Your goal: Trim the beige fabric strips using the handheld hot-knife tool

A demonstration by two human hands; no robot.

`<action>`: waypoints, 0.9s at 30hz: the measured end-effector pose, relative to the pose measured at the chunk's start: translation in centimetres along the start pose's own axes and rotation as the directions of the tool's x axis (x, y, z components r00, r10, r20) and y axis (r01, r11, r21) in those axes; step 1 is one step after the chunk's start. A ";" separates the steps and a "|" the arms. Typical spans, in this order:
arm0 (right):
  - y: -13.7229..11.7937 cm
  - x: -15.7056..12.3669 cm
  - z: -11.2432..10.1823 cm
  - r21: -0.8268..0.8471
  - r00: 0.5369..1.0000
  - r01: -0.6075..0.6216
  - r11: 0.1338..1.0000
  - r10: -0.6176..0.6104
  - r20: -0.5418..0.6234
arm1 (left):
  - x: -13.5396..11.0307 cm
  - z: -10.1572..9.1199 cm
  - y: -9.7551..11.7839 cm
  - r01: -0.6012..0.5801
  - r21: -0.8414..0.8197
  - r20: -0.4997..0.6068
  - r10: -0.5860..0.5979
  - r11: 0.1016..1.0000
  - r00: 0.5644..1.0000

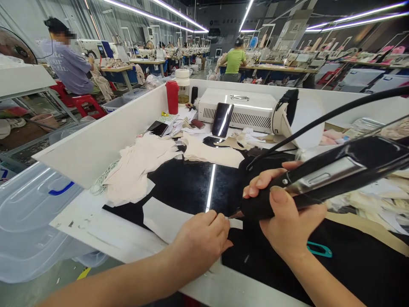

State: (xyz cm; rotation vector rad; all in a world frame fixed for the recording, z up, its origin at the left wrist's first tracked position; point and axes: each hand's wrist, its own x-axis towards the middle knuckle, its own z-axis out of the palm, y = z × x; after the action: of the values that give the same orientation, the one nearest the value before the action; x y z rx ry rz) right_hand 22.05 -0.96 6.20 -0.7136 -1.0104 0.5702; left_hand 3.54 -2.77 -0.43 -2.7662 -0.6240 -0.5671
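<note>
My right hand (pixel 292 226) is wrapped round a black handheld power tool (pixel 332 175) with a silver plate along its side. The tool's narrow metal tip points left, close to the fingers of my left hand (pixel 203 238). Those fingers are pinched together at the edge of a pale fabric piece (pixel 162 217), which lies on a glossy black surface (pixel 185 183). Farther back on that surface are a heap of cream fabric pieces (pixel 137 170) and another cut piece (pixel 214 152). Where the tip meets the fabric is partly hidden by my left fingers.
A black cable (pixel 329 115) arches over the right side. Behind are a white vented box (pixel 239 108), a phone (pixel 223 120), a red cup (pixel 172 97) and a jar (pixel 182 85). A teal cutter (pixel 319 249) lies right. Two people sit at sewing tables beyond.
</note>
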 end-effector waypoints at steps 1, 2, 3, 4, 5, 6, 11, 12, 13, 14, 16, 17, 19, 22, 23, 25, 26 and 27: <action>0.0 0.0 0.0 -0.008 1.000 -0.004 1.000 0.004 0.006 | 0.0 0.0 0.0 0.000 0.003 -0.003 0.000 1.000 1.000; 0.0 0.0 0.0 -0.015 1.000 -0.010 1.000 0.010 0.009 | 0.0 0.0 0.0 0.000 0.007 -0.006 0.000 1.000 1.000; 0.0 0.0 0.1 -0.022 1.000 -0.016 1.000 0.016 0.007 | 0.0 0.0 -0.1 -0.001 0.010 -0.009 0.001 1.000 1.000; -0.1 0.1 0.1 -0.026 1.000 -0.021 0.999 0.021 0.002 | -0.1 0.0 -0.1 -0.001 0.009 -0.011 0.001 1.000 1.000; -0.1 0.2 0.1 -0.026 1.000 -0.021 0.999 0.021 -0.009 | -0.1 0.0 -0.1 0.000 0.005 -0.011 0.000 1.000 1.000; -0.2 0.3 0.0 -0.023 1.000 -0.016 1.000 0.016 -0.023 | -0.1 0.1 -0.1 0.005 -0.002 -0.012 -0.005 1.000 1.000; -0.7 0.6 -0.6 -0.011 0.996 0.015 1.000 -0.016 -0.088 | -0.3 0.4 0.0 0.022 -0.025 0.021 -0.021 0.999 1.000; -0.7 0.6 -0.7 -0.010 0.996 0.014 1.000 -0.015 -0.084 | -0.4 0.4 -0.1 0.019 -0.023 0.030 -0.018 1.000 0.999; -0.8 0.6 -0.8 -0.008 0.997 0.013 1.000 -0.013 -0.077 | -0.4 0.4 -0.1 0.014 -0.020 0.037 -0.014 1.000 0.999; -0.7 0.6 -0.9 -0.005 0.997 0.012 1.000 -0.012 -0.070 | -0.4 0.4 -0.1 0.012 -0.016 0.040 -0.012 1.000 0.999; -0.6 0.5 -1.0 -0.004 0.998 0.013 1.000 -0.013 -0.062 | -0.4 0.4 -0.1 0.010 -0.012 0.037 -0.009 1.000 0.999; -0.5 0.4 -1.0 -0.006 0.998 0.014 1.000 -0.015 -0.061 | -0.5 0.4 -0.1 0.009 -0.012 0.033 -0.008 1.000 0.999; -0.4 0.4 -0.9 -0.013 0.998 0.020 1.000 -0.021 -0.064 | -0.5 0.4 -0.1 0.008 -0.013 0.021 -0.008 1.000 1.000; -0.3 0.4 -0.9 -0.019 0.998 0.020 1.000 -0.021 -0.057 | -0.6 0.5 -0.1 -0.001 -0.010 0.010 0.002 1.000 1.000; -0.3 0.4 -0.9 -0.025 0.998 0.015 1.000 -0.017 -0.055 | -0.5 0.5 -0.1 -0.004 -0.008 0.009 0.004 1.000 1.000; -0.3 0.4 -0.8 -0.042 0.998 0.005 0.999 -0.007 -0.058 | -0.5 0.5 -0.2 -0.008 -0.004 0.013 0.008 1.000 1.000; -0.3 0.5 -0.8 -0.050 0.998 0.003 0.999 -0.006 -0.063 | -0.5 0.5 -0.3 -0.011 -0.005 0.016 0.011 1.000 1.000; -0.4 0.5 -0.7 -0.052 0.998 0.002 0.999 -0.005 -0.067 | -0.4 0.4 -0.4 -0.013 -0.009 0.022 0.013 1.000 1.000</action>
State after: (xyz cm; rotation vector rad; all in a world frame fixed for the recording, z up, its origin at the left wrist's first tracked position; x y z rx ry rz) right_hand 22.93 -1.05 6.48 -0.7717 -0.9669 0.5156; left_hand 3.14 -2.47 -0.89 -2.7859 -0.6095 -0.5390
